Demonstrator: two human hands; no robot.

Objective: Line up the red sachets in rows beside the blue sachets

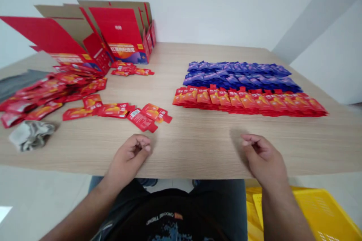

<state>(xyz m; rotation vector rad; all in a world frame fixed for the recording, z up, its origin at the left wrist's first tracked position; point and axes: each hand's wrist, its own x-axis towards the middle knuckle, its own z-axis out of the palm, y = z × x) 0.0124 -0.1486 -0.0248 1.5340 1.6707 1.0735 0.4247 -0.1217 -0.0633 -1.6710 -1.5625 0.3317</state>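
My left hand (126, 162) rests near the table's front edge, fingers curled in and thumb against them, with nothing in it. Just beyond it lie two loose red sachets (141, 120), one showing a barcode. My right hand (266, 162) is curled the same way at the right, closed and holding nothing. Farther back, a long overlapping row of red-orange sachets (244, 100) stretches across the right side. Behind that row are rows of blue-purple sachets (237, 79). More red sachets (56, 90) are heaped at the left.
Open red cartons (118, 34) stand at the back left against the wall. A crumpled grey-white cloth (31, 135) lies at the left, below a dark grey flat item (21, 83). A yellow plastic crate (322, 205) sits below the table at the right.
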